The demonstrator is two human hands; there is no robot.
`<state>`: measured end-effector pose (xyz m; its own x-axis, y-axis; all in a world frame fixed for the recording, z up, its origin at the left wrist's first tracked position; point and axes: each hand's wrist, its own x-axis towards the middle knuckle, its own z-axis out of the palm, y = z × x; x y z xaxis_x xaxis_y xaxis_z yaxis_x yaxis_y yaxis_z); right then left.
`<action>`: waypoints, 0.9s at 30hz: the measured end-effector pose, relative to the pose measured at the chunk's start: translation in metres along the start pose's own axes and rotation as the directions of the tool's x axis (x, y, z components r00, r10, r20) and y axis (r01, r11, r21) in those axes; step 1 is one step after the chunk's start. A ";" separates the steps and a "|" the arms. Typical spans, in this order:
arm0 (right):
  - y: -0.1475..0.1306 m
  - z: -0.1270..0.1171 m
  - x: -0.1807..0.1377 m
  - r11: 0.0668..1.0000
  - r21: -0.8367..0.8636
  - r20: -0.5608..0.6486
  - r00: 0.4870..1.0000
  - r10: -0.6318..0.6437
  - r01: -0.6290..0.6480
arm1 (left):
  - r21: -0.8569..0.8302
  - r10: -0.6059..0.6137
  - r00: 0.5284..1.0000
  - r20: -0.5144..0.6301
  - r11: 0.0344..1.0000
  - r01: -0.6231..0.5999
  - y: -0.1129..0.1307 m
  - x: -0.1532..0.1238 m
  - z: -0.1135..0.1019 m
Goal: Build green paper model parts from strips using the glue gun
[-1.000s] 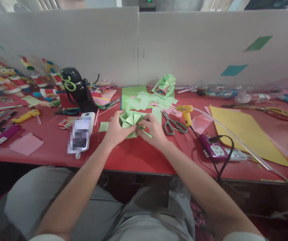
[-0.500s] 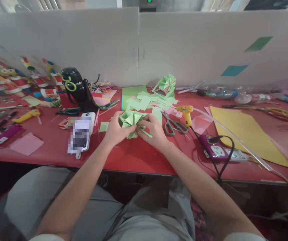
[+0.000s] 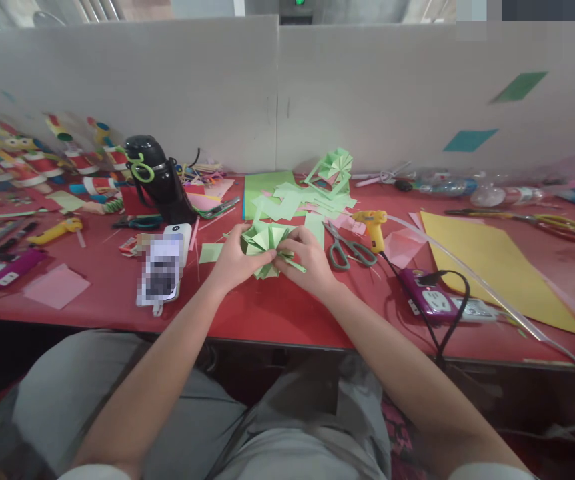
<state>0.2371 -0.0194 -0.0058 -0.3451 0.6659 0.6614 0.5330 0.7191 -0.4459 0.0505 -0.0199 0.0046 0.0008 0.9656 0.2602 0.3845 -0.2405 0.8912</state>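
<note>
Both hands hold a folded light-green paper piece (image 3: 266, 241) with fan-like pleats, just above the front middle of the red table. My left hand (image 3: 237, 261) grips its left side, the thumb pressed across the front. At the right side, the fingers of my right hand (image 3: 306, 259) pinch the paper near a thin rolled green strip (image 3: 295, 265) that sticks out to the lower right. Part of the paper's edge is hidden behind the fingers. Farther back, a similar pleated green paper form (image 3: 338, 165) stands among green paper scraps (image 3: 287, 200).
Grey-handled scissors (image 3: 350, 252) and a yellow glue gun (image 3: 373, 227) lie right of my hands. A purple power strip (image 3: 430, 299) with black cords and a yellow sheet (image 3: 497, 273) are farther right. On the left are a phone (image 3: 165, 267) and a black flask (image 3: 155, 180).
The view has shifted very slightly. Both hands keep their hold on the green paper, which looks tilted a little differently.
</note>
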 end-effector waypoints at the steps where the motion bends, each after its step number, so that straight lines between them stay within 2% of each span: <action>1: 0.000 0.001 0.000 1.000 0.001 -0.002 1.000 0.006 -0.006 | -0.006 -0.011 1.000 0.011 1.000 0.011 -0.001 0.000 0.000; 13: 0.002 0.004 -0.001 1.000 0.018 -0.024 0.999 -0.023 0.023 | -0.041 -0.062 0.996 0.064 0.997 0.065 0.004 -0.002 -0.003; 23: 0.006 0.009 -0.002 0.998 0.058 -0.073 0.997 -0.026 0.030 | -0.104 -0.134 0.991 -0.004 0.986 0.133 0.005 -0.001 -0.001; 27: 0.006 0.007 -0.003 0.994 0.104 -0.023 1.000 -0.017 0.019 | -0.089 -0.144 0.989 -0.026 0.986 0.142 0.009 -0.001 -0.002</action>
<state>0.2361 -0.0158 -0.0142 -0.3358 0.6491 0.6826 0.4430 0.7484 -0.4937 0.0522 -0.0235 0.0128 -0.0791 0.9872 0.1384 0.2968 -0.1092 0.9487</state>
